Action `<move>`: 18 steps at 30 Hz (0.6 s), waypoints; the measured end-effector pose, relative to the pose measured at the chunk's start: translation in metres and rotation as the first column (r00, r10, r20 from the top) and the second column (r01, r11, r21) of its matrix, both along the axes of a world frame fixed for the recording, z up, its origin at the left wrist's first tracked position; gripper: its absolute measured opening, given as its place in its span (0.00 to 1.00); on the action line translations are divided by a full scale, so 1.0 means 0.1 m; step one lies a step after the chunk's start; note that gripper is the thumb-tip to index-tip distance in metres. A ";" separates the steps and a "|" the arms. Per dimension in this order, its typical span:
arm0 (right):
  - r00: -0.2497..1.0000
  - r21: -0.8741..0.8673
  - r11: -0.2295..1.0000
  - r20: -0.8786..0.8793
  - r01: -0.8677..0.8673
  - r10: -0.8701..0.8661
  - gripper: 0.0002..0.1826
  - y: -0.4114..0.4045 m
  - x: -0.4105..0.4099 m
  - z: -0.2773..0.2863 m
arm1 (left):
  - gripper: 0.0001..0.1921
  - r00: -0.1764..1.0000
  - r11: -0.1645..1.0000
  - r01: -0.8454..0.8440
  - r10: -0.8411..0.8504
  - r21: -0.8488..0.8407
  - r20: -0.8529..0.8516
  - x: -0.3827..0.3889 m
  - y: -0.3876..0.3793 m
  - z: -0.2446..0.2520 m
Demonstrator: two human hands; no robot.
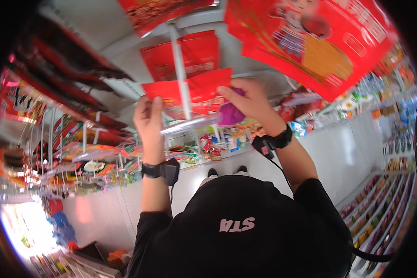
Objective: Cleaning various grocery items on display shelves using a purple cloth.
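A red snack packet [194, 92] hangs in front of me at a white display hook [179, 73], its printed face blurred. At its left edge my left hand [149, 114] grips the side, thumb towards me. My right hand [252, 97] has its thumb on the packet's right edge, and a purple cloth [232, 111] is bunched in its fingers. Behind this packet more red packets [198, 55] hang on the same hook. The hook's clear label holder [191, 125] crosses just below the packet, between my hands.
Large red packets [312, 41] hang close at the upper right. Dark red packets [69, 66] hang at the left, above rows of hooked snacks [100, 153]. Lower shelves [212, 147] hold colourful packets. At right, a tiered rack [378, 208] stands across the pale floor [333, 153].
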State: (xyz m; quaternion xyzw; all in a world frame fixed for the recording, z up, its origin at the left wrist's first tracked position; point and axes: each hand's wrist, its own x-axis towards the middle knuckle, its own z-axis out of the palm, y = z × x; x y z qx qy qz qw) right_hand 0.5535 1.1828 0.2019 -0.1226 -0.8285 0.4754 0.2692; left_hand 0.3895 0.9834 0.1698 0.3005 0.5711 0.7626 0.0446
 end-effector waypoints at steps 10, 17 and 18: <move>0.983 -0.184 0.966 0.074 0.181 -0.170 0.13 -0.23 0.90 -0.38 | 0.17 0.968 0.979 -0.205 0.202 -0.006 -0.149 0.60 -0.28 -0.38; 0.966 -0.514 0.857 0.195 -0.047 0.169 0.10 -0.01 1.77 -0.73 | 0.07 0.984 0.994 0.068 -0.082 -0.091 -0.159 1.41 -0.15 -0.66; 0.963 -0.512 0.856 0.188 -0.071 0.193 0.10 0.07 1.91 -0.76 | 0.06 0.977 0.982 0.101 -0.127 -0.159 -0.170 1.55 -0.04 -0.65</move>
